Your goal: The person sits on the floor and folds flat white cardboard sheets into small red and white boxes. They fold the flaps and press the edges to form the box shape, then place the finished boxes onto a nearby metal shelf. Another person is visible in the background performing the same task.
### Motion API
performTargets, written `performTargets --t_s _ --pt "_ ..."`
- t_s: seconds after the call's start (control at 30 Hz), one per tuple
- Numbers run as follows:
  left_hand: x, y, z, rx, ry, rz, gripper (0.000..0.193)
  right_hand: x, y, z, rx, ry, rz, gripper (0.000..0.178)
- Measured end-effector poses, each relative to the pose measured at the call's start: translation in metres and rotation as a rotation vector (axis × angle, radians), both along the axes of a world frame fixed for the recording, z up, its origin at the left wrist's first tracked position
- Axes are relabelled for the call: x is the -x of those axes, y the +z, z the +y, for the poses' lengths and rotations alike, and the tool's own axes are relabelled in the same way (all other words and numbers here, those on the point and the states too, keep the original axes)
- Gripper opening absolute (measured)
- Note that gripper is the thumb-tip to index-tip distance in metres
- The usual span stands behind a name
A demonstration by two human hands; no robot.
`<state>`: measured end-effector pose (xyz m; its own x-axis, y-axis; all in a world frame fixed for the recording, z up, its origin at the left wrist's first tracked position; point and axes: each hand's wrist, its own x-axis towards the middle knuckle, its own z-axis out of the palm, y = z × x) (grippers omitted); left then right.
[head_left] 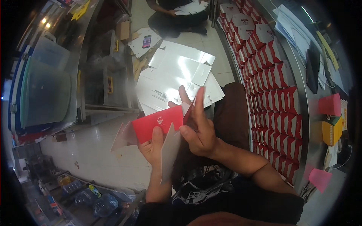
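Observation:
A partly folded red and white cardboard box (pixel 167 117) is held in front of me, its side flaps standing out unfolded. My left hand (pixel 151 148) grips it from below, the thumb pressed on the red panel and the other fingers hidden behind. At the box's right end, my right hand (pixel 201 132) has its fingers stretched and spread against a raised flap, with the thumb close to the panel's edge. Beyond the box, flat white cardboard sheets (pixel 177 67) lie stacked on the floor.
Rows of folded red and white boxes (pixel 269 94) fill a shelf at right. A person (pixel 179 19) sits on the floor ahead with a white sheet. A phone (pixel 146 41) lies on papers. Clear plastic tubs (pixel 47 90) stand left; bottles (pixel 105 205) lie lower left.

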<state>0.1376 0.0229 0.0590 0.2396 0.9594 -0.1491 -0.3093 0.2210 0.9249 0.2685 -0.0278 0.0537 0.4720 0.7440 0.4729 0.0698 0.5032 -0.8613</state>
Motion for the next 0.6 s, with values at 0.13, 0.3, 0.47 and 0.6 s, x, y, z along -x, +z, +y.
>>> performTargets --t_s 0.13,0.3,0.47,0.6 --pt "-0.013 0.003 0.004 -0.149 -0.038 0.053 0.02 -0.03 0.004 -0.001 0.084 -0.097 -0.565 0.056" --pt "-0.007 -0.009 0.009 -0.134 -0.17 0.02 0.024 -0.042 0.009 0.003 0.157 -0.099 -0.686 0.058" --pt "-0.013 -0.006 0.011 -0.04 -0.197 -0.171 0.029 -0.046 0.002 0.003 0.082 -0.032 -0.499 0.048" --pt "-0.017 0.003 0.02 -0.015 -0.209 -0.219 0.031 -0.051 0.011 0.002 0.081 0.026 -0.47 0.038"
